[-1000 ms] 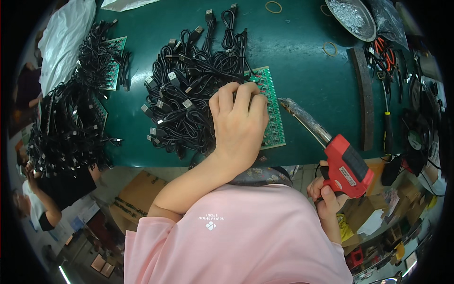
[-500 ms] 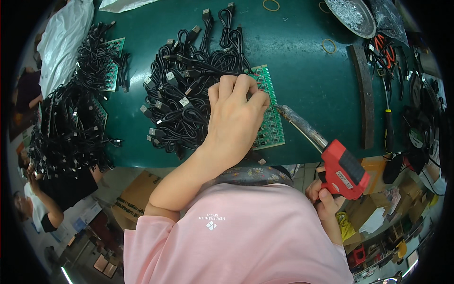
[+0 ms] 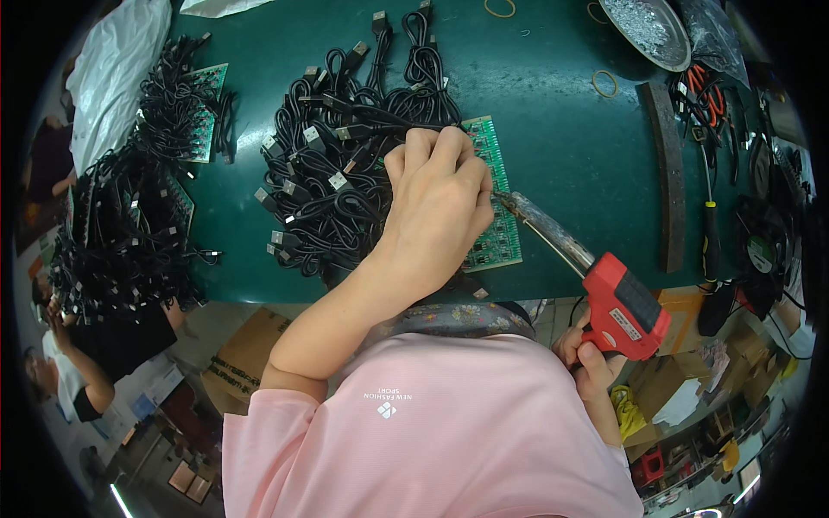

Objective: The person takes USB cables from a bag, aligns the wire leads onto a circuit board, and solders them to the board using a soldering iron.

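Observation:
My right hand (image 3: pixel 591 352) is closed round the grip of a red soldering gun (image 3: pixel 626 306). The gun's long metal barrel points up and left, its tip at the right edge of a green circuit board panel (image 3: pixel 496 246). Over the panel's left part lies my left hand (image 3: pixel 440 194), fingers bent and pinched together. What they grip is hidden beneath them. Left of this hand, and partly under it, spreads a heap of bundled black USB cables (image 3: pixel 332 190) with metal plugs showing. More bundles lie along the panel's upper left side.
Farther left are more black cable bundles (image 3: pixel 121 233) with green boards (image 3: pixel 205 112) and a white plastic bag (image 3: pixel 121 78). To the right lie a dark bar (image 3: pixel 663 177), a screwdriver (image 3: pixel 710 233), rubber bands (image 3: pixel 604 84) and a metal dish (image 3: pixel 648 34) of silvery bits.
The soldering gun has shifted slightly left, bringing its tip onto the panel's edge near my left fingers. My left hand has moved a little and stays pinched over the panel.

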`<control>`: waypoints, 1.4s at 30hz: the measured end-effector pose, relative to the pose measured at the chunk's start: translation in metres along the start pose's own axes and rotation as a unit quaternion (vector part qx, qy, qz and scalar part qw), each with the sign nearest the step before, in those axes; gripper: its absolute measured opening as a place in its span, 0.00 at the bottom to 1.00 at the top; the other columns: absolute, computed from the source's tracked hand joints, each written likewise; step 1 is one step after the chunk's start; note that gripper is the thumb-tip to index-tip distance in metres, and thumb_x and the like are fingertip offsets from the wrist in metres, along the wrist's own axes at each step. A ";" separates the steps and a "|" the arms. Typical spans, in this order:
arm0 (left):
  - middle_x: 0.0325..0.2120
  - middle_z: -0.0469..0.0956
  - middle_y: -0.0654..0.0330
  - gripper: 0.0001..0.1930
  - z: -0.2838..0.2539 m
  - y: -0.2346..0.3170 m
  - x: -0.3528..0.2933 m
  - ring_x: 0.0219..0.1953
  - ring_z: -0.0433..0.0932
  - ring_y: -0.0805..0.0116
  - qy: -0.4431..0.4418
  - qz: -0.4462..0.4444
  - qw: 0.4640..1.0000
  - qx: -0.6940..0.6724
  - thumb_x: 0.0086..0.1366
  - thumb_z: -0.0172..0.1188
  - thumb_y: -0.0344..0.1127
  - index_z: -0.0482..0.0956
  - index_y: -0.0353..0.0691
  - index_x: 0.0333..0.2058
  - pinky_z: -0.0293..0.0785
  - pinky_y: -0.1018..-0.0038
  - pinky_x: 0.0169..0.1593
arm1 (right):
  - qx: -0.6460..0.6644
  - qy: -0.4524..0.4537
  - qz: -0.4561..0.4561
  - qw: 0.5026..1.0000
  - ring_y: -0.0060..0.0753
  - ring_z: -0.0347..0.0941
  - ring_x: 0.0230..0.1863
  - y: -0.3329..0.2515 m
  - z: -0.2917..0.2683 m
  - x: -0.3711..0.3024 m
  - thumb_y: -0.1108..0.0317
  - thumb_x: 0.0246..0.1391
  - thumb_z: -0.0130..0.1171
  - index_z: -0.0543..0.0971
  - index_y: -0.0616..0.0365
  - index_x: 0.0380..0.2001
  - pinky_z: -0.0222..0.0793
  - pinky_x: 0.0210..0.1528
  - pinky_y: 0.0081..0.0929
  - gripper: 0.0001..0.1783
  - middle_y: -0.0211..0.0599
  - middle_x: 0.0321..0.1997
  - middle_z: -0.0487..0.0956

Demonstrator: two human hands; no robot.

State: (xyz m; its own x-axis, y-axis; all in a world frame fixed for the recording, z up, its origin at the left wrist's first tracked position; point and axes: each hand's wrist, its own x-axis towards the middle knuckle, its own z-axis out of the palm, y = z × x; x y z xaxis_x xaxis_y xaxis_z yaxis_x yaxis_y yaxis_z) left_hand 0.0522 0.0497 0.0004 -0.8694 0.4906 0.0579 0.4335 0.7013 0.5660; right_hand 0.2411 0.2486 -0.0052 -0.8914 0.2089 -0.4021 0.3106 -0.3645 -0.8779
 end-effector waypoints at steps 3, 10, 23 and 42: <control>0.37 0.68 0.59 0.08 0.001 0.000 0.001 0.46 0.64 0.57 0.001 -0.002 1.000 0.003 0.48 0.64 0.26 0.77 0.37 0.29 0.56 0.62 0.50 | -0.020 0.003 0.001 1.000 0.25 0.59 0.12 -0.003 -0.002 0.000 0.61 0.53 0.60 0.66 0.70 0.47 0.58 0.17 0.24 0.26 0.32 0.12 0.65; 0.37 0.67 0.59 0.08 0.003 -0.001 0.003 0.46 0.63 0.57 0.004 -0.004 1.000 0.007 0.48 0.64 0.26 0.77 0.37 0.29 0.56 0.62 0.50 | -0.037 -0.022 -0.024 0.999 0.25 0.59 0.12 -0.017 -0.001 0.004 0.59 0.56 0.57 0.62 0.74 0.55 0.57 0.17 0.25 0.33 0.33 0.13 0.65; 0.37 0.69 0.58 0.09 0.006 0.002 -0.005 0.43 0.65 0.56 0.031 0.014 0.995 0.090 0.47 0.63 0.28 0.75 0.39 0.29 0.61 0.62 0.48 | -0.022 0.099 -0.283 0.954 0.21 0.63 0.13 -0.065 0.024 0.082 0.74 0.58 0.52 0.55 0.72 0.60 0.64 0.18 0.21 0.30 0.51 0.41 0.76; 0.31 0.80 0.45 0.20 -0.107 -0.154 0.154 0.38 0.80 0.48 0.155 -0.215 0.948 0.177 0.46 0.66 0.36 0.78 0.31 0.38 0.74 0.62 0.44 | -0.054 0.133 -0.250 0.957 0.16 0.58 0.10 -0.066 0.023 0.104 0.76 0.57 0.49 0.63 0.78 0.54 0.58 0.13 0.18 0.23 0.38 0.22 0.72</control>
State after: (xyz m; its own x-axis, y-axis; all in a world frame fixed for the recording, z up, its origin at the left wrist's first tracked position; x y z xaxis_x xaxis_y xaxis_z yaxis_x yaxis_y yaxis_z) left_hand -0.1742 -0.0381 0.0100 -0.9879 -0.0167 0.1542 0.0281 0.9586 0.2833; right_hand 0.1209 0.2737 0.0166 -0.8266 0.5616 0.0370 -0.0890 -0.0656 -0.9939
